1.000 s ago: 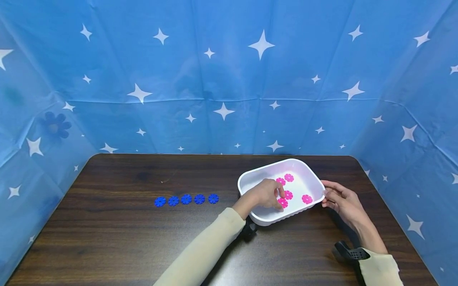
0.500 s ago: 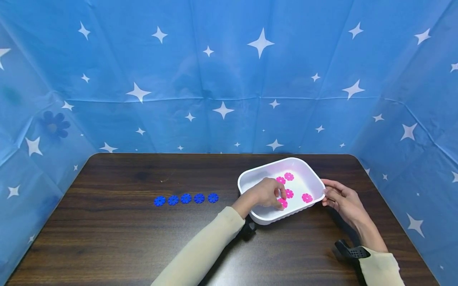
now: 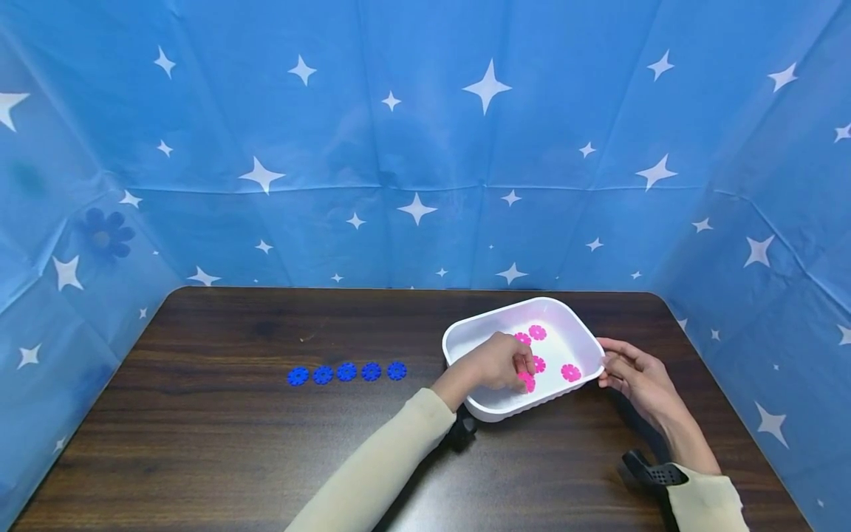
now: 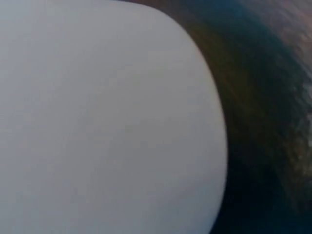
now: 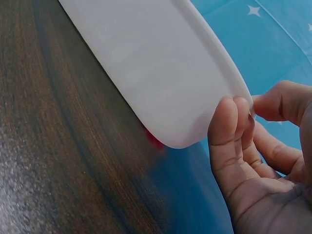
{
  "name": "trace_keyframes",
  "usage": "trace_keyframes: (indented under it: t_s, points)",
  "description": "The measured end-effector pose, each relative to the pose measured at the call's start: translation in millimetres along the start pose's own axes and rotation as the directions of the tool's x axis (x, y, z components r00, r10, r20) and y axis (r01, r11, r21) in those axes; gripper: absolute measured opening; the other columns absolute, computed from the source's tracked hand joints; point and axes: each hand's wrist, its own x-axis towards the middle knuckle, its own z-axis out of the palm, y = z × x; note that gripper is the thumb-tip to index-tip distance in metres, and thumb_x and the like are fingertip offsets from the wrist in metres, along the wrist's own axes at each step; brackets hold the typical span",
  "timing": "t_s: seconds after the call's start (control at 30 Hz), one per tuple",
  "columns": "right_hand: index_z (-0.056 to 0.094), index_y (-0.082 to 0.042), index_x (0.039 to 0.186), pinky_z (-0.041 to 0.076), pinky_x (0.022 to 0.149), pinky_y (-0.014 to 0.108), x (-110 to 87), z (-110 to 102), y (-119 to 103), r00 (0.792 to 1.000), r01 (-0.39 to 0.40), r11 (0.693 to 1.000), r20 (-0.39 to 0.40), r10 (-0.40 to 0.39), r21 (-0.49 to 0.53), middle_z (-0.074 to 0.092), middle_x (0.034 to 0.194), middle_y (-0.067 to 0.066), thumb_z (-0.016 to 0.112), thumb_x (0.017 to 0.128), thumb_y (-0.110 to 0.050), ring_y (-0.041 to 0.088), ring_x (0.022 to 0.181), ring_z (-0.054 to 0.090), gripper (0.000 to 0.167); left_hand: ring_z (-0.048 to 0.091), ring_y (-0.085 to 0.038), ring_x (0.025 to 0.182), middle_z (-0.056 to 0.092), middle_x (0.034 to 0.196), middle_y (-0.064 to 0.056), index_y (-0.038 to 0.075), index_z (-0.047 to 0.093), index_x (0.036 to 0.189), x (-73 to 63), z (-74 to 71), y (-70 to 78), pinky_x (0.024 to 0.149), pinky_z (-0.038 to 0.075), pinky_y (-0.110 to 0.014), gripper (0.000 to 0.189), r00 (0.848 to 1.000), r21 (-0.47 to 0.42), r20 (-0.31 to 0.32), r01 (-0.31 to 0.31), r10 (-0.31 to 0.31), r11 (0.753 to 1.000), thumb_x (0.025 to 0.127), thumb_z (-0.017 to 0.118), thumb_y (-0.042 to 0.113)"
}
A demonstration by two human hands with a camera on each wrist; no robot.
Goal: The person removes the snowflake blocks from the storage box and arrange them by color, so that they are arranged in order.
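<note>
A white plastic tray (image 3: 565, 321) stands at an angle on the right of the table and holds several pink flower-shaped discs (image 3: 570, 372). Reaching over its near-left side, my left hand (image 3: 501, 362) has its fingers curled down inside, index and thumb pinching a pink disc (image 3: 528, 381). My right hand (image 3: 634, 377) grips the tray's right-hand corner, thumb and fingers on the rim. In the right wrist view these fingers (image 5: 224, 126) press against the tray's outer wall (image 5: 161, 92). Only the tray's blurred white wall (image 4: 112, 122) fills most of the left wrist view.
On the dark wood table (image 3: 219, 443), several blue flower-shaped discs (image 3: 346, 372) lie in a row left of the tray. A blue curtain (image 3: 425, 148) with white stars closes off the back and both sides. A small red patch (image 5: 155, 139) shows under the tray's edge.
My left index finger and thumb have drawn closer together around the near pink disc. The right hand and the tray stay where they were.
</note>
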Motion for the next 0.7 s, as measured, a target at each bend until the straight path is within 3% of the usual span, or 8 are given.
trace_keyframes:
  t_s: [0.27, 0.7]
  points:
    - [0.042, 0.005, 0.148, 0.060, 0.080, 0.023, -1.1, 1.4, -0.9, 1.000, -0.008, 1.000, 0.000, 0.008, 0.000, 0.068, 0.107, -0.007, 0.058, 0.104, -0.012, 0.009, 0.085, 0.066, 0.050, 0.058, -0.004, 0.064, 0.067, 0.072, 0.004, 0.009, 0.077, 0.092, -0.2, -1.9, -3.7, 0.058, 0.046, -0.016, 0.005, 0.999, -0.092, -0.019, -0.043, 0.041, 0.995, 0.089, 0.078, 0.004]
    - [0.042, 0.005, 0.148, 0.061, 0.080, 0.024, -1.4, 2.1, -2.6, 1.000, -0.001, 1.000, -0.004, 0.001, 0.001, 0.068, 0.108, -0.009, 0.059, 0.104, -0.013, 0.008, 0.086, 0.067, 0.051, 0.053, -0.001, 0.061, 0.066, 0.072, 0.004, 0.007, 0.078, 0.092, -1.4, -9.7, -0.6, 0.055, 0.044, -0.014, 0.010, 0.987, -0.174, -0.124, -0.118, 0.097, 0.978, 0.090, 0.072, 0.000]
